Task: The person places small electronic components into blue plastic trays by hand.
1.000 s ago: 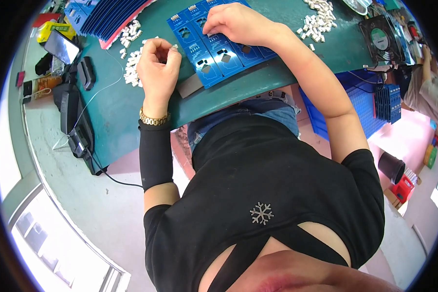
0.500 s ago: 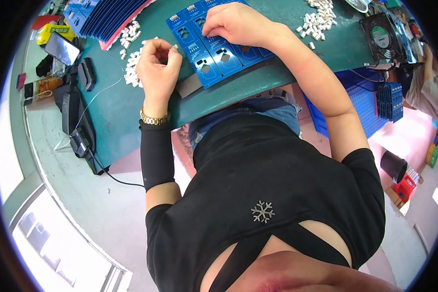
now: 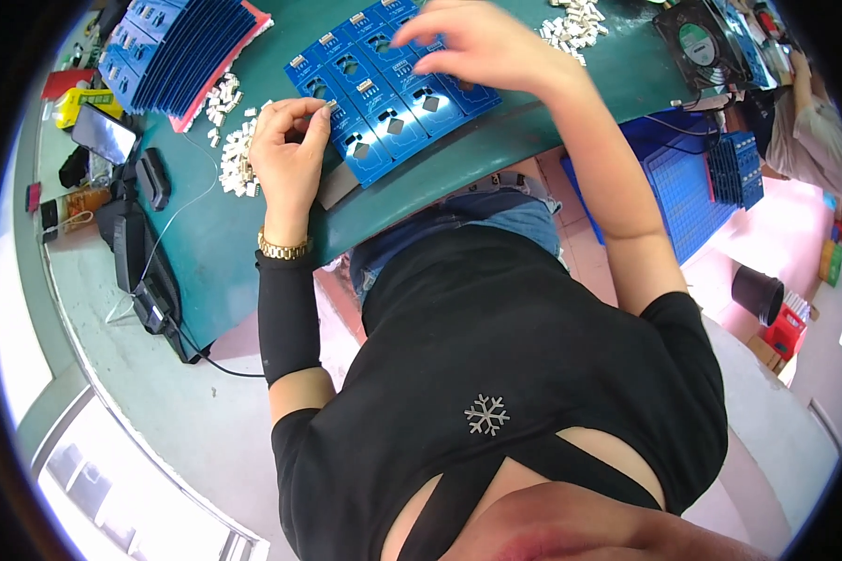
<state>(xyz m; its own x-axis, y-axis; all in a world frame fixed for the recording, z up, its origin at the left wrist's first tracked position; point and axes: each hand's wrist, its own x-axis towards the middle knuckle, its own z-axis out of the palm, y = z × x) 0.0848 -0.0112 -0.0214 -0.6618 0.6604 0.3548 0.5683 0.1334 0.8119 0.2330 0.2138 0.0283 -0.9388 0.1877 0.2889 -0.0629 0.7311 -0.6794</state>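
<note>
Blue circuit board (image 3: 388,98) lies on the worktop (image 3: 225,266), 2 o'clock from the left hand (image 3: 288,157), 8 from the right (image 3: 500,51). Left grip's pinched, can't tell on what; right's spread over it.

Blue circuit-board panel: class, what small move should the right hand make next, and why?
Probably, the right hand should pick a small part from the right white heap: its thumb and fingers are apart with nothing visible between them, the heap lies close by, and part of the blue panel appears to lack white parts.
</note>
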